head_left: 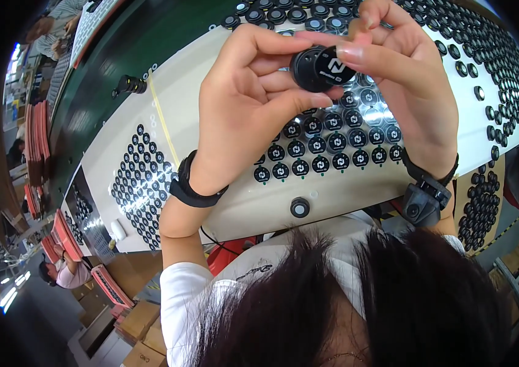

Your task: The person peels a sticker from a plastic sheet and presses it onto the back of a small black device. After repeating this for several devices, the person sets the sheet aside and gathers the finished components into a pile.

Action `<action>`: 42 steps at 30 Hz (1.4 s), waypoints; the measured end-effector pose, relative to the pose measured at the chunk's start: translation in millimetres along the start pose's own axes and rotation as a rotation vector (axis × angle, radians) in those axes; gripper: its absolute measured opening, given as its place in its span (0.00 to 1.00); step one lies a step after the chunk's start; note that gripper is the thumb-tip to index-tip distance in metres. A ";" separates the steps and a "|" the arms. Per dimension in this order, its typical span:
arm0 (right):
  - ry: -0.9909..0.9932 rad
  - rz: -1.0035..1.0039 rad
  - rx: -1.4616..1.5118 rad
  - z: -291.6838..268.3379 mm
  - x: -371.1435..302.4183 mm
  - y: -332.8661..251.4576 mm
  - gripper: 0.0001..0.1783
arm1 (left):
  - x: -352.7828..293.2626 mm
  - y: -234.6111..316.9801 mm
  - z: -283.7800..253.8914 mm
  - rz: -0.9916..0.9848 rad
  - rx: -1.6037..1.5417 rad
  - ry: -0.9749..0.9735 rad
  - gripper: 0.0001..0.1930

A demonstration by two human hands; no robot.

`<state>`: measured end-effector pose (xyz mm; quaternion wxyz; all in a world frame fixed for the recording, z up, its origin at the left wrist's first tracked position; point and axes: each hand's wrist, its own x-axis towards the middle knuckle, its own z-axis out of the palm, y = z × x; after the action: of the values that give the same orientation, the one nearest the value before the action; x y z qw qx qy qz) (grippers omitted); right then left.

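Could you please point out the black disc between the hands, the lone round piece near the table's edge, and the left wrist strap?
Black disc (334, 68): head view, its white-marked face.
Lone round piece (299, 208): head view, its pale centre.
Left wrist strap (195, 189): head view, its black band.

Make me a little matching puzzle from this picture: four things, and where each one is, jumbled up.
Things
1. Black round piece with white mark
2. Lone black puck
3. Yellow strip
4. Boxy black device

Places
A. At the right wrist
B. Across the table, left of the hands
C. Near the table edge closest to the person
D. Between left hand and right hand

Pairs: 1-D, 2-C, 3-B, 4-A
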<state>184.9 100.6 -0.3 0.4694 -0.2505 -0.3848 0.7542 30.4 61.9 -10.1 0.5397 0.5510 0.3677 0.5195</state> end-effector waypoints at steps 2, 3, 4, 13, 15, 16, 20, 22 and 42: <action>-0.003 0.045 0.001 0.1 -1.2 -0.8 0.11 | -2.2 0.2 3.3 0.054 0.014 0.040 0.18; -0.007 0.089 0.001 -0.2 -1.7 -1.3 0.11 | -3.4 0.9 4.4 0.081 0.020 0.060 0.18; -0.009 0.134 0.002 -0.9 -1.9 -0.5 0.12 | -4.5 1.4 4.8 0.079 0.019 0.059 0.18; -0.067 0.024 0.069 0.9 -5.6 4.0 0.13 | -11.2 4.2 4.0 0.209 0.280 0.042 0.18; -0.077 0.017 0.077 0.9 -5.9 4.5 0.13 | -11.6 5.1 4.1 0.231 0.331 0.050 0.18; -0.083 0.014 0.082 1.2 -6.2 4.4 0.13 | -11.8 5.7 4.1 0.232 0.331 0.048 0.18; -0.079 0.029 0.082 5.9 -7.8 -0.1 0.13 | -13.4 8.7 5.1 0.249 0.345 0.068 0.18; -0.316 -0.211 0.107 -5.3 11.8 13.2 0.13 | -13.1 9.8 9.0 0.263 0.358 0.077 0.18; -0.314 -0.314 0.055 -4.7 9.5 9.8 0.13 | -12.4 18.6 23.4 0.172 0.234 0.206 0.18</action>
<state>179.3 108.1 -11.2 0.5220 -0.0540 -0.4670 0.7117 47.9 42.3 8.8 0.3851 0.5833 0.4305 0.5710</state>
